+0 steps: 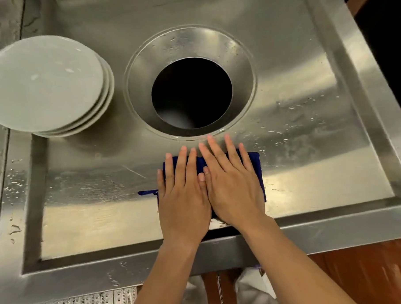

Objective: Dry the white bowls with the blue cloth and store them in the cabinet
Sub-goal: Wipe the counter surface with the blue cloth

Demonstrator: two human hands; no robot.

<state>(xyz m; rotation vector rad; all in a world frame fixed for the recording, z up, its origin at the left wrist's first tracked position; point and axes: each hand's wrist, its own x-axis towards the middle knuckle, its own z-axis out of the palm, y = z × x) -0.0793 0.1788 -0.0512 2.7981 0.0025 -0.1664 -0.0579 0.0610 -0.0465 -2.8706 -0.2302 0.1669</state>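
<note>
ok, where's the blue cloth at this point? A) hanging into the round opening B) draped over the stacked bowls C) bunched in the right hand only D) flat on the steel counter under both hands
D: the blue cloth lies flat on the steel counter with the left hand and right hand pressed open on it, apart from the stacked bowls.

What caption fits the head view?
Both hands, left and right, flat on the blue cloth; stacked bowls wait beside the drain.

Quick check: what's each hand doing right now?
Left hand: open, flat on the blue cloth, holding nothing.
Right hand: open, flat on the same cloth, holding nothing.
</note>
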